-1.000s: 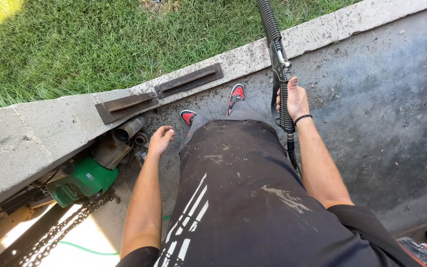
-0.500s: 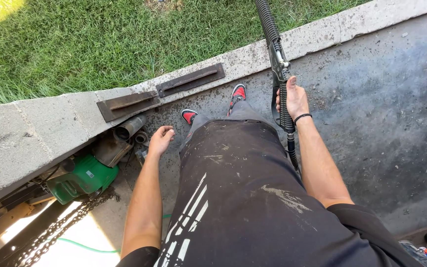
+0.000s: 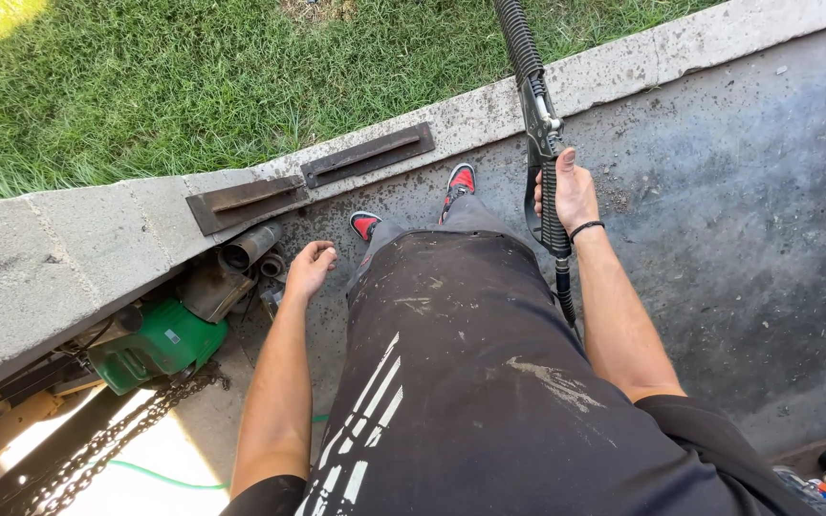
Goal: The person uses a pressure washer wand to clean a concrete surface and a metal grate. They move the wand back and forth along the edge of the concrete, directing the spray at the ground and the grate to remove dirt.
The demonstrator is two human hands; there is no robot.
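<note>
My right hand (image 3: 571,191) grips the handle of a black spray gun (image 3: 542,115) whose ribbed black hose rises out of the top of the view; a thinner hose hangs down behind my wrist. A black band sits on that wrist. My left hand (image 3: 311,268) hangs loose at my side with curled fingers, holding nothing, just right of some metal pipe pieces (image 3: 250,248). I stand on dark concrete in red and black shoes (image 3: 461,179), wearing a black stained apron.
A concrete kerb (image 3: 69,248) runs diagonally, with grass (image 3: 193,86) beyond it. Two rusty metal angle bars (image 3: 365,153) lie on the kerb. A green machine (image 3: 155,344), a chain (image 3: 107,440) and a green hose lie lower left. Small items sit at the bottom right corner.
My left hand has drifted slightly down and back from the pipes. The right hand keeps its grip on the spray gun in much the same place.
</note>
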